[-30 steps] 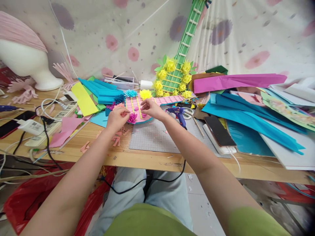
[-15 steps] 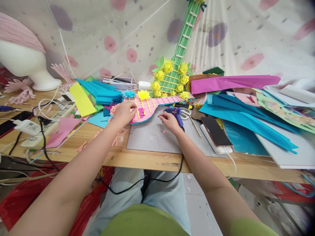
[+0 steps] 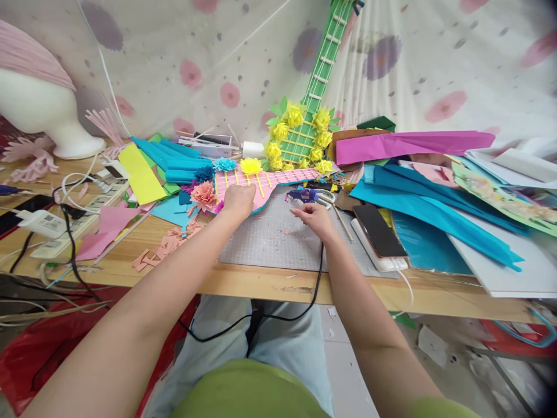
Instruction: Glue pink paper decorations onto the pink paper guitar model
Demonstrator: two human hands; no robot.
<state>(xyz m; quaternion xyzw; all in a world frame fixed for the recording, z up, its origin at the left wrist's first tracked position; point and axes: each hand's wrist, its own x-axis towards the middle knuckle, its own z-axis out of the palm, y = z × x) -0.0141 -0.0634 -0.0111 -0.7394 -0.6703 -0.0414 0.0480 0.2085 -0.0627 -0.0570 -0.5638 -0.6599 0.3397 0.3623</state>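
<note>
A pink paper guitar (image 3: 226,181) with blue edges and yellow strips lies at the back of a grey cutting mat (image 3: 270,244). Over its body is my left hand (image 3: 240,204), closed, fingers bent down onto the pink surface; the fingertips are hidden. Yellow (image 3: 251,166), light blue (image 3: 225,165) and peach (image 3: 202,196) paper flowers sit around the guitar's body. My right hand (image 3: 314,219) is closed at the mat, thumb and fingers together, contents too small to tell. Directly behind it lies a purple glue gun (image 3: 303,195), its handle hidden by the hand.
A green paper guitar (image 3: 300,139) with yellow flowers leans at the back. Scissors (image 3: 324,198), a stick and a phone (image 3: 379,231) lie to the right, beside blue paper (image 3: 435,215). Peach scraps (image 3: 163,247) and a power strip (image 3: 82,217) are at left. A black cord (image 3: 319,273) crosses the table edge.
My left hand has moved right and down over the pink guitar, uncovering the peach flower. My right hand has moved right and slightly down, in front of the glue gun, which now lies more level.
</note>
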